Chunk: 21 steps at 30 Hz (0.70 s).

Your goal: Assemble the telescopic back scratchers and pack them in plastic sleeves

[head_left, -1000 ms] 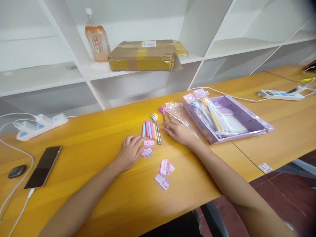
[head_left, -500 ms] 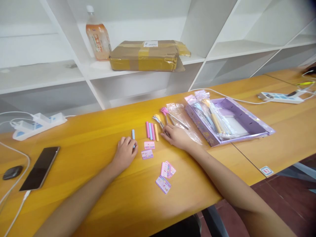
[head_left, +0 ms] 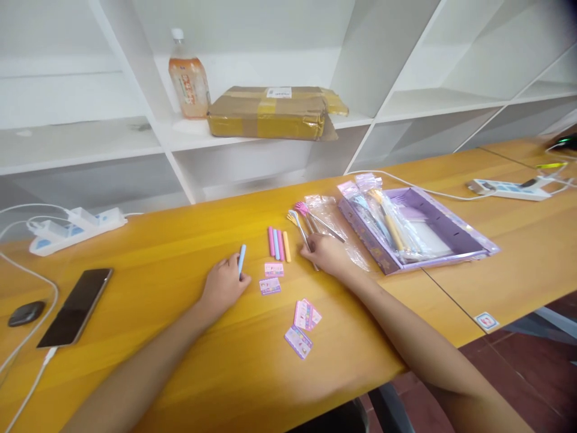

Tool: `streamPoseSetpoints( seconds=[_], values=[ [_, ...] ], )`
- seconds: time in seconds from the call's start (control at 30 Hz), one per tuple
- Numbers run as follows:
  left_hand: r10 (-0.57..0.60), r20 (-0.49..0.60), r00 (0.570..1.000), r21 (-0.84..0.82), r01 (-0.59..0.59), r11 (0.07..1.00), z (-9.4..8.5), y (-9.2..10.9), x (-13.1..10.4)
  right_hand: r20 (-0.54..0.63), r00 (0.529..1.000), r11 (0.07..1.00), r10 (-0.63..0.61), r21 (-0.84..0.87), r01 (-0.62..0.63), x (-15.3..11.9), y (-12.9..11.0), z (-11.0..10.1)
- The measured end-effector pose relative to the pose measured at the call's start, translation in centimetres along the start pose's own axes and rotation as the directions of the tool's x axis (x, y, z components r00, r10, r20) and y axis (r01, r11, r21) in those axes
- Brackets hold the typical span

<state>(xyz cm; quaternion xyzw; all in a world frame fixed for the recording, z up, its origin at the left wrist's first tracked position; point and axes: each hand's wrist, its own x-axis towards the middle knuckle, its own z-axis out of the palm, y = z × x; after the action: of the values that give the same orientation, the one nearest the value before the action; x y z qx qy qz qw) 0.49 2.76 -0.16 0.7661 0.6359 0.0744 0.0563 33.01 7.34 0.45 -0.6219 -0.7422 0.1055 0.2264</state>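
My left hand is closed around a light blue tube-shaped handle, which now tilts up from the table. My right hand pinches the thin metal rod of a back scratcher. Yellow and blue hand-shaped heads show beyond my fingers; whether both rods are in my grip I cannot tell. Just behind it, a pink-headed back scratcher lies on clear plastic wrapping. Between my hands several coloured handles, pink, blue and orange, lie side by side. Small printed cards are spread nearer to me.
At the right sits a purple tray with bagged back scratchers in it. A phone, a dark mouse and a power strip lie left. On the shelf stand a bottle and a taped carton.
The blue handle has been tipped up from the table in my left hand. My right hand has raised the metal rod slightly and shifted it right. The view has tilted a little.
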Motion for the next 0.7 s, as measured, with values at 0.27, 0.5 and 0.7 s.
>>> streamPoseSetpoints(
  seconds=[0.27, 0.5, 0.7],
  values=[
    [0.195, 0.037, 0.98, -0.092, -0.19, 0.977, -0.9, -0.8, -0.3, -0.032, 0.997, 0.636, 0.074, 0.771, -0.023, -0.7, -3.3, -1.5],
    [0.424, -0.063, 0.903, -0.312, -0.421, 0.851, 0.3, -1.0, -0.4, 0.249, 0.966, 0.005, 0.071, 0.968, -0.25, -2.9, -6.7, 1.1],
    [0.399, -0.006, 0.917, -0.435, -0.362, 0.824, 0.1, -0.9, -0.6, 0.26, 0.962, 0.011, 0.081, 0.965, -0.261, -3.8, -5.2, 2.3]
  ],
)
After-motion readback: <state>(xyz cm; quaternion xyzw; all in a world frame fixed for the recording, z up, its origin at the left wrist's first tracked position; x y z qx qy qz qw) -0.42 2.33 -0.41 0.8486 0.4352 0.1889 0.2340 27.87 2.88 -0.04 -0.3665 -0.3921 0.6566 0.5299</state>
